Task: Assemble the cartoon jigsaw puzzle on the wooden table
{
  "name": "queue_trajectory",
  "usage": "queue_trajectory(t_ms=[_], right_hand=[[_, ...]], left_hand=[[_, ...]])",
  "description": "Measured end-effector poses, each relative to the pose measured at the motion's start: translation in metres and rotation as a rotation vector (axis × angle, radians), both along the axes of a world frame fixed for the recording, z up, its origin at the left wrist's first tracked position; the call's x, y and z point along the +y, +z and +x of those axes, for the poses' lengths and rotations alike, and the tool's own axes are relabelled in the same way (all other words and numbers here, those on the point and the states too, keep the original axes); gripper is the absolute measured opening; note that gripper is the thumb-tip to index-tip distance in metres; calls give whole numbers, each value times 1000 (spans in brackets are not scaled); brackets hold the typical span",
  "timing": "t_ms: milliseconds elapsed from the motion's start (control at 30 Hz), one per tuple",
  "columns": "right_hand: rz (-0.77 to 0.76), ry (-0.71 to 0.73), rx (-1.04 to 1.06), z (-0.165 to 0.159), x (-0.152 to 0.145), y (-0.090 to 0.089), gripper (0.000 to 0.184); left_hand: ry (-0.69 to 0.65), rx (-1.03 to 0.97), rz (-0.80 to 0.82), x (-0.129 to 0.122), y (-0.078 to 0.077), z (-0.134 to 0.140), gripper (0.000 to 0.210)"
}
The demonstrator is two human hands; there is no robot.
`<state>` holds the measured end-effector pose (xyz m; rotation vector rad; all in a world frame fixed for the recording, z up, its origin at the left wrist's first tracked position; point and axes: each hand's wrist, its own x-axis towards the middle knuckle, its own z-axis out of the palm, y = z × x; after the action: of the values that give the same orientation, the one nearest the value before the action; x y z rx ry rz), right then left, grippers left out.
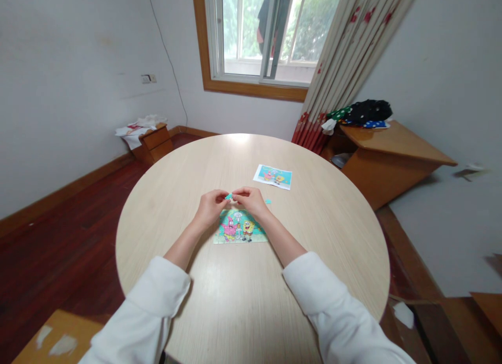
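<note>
Above the far edge of a cartoon jigsaw puzzle (238, 229), my left hand (210, 205) and my right hand (251, 201) come together. The fingertips of both pinch a small turquoise puzzle piece (228, 196). The puzzle lies flat on the table, showing a pink starfish figure, a pale figure and a yellow sponge figure. My hands and right forearm hide part of its top and right side. Another turquoise piece (268, 201) lies loose just to the right of my right hand.
A printed picture card (273, 176) with a similar cartoon lies farther back on the round pale wooden table (231, 301). At the right stands a brown desk (392, 144) with clothes (366, 113) heaped on it. A small cabinet (156, 141) is at the back left.
</note>
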<state>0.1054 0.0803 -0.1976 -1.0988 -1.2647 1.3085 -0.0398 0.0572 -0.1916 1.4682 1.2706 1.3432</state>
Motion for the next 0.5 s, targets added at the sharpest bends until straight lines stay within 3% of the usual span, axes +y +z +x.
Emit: queue_trajectory(t_ms=[200, 500], right_hand=[[249, 32, -280, 1, -3, 2, 11], [544, 91, -766, 5, -10, 9, 19]], left_hand=[[6, 169, 69, 0, 0, -1, 13], [-13, 208, 82, -1, 1, 0, 15]])
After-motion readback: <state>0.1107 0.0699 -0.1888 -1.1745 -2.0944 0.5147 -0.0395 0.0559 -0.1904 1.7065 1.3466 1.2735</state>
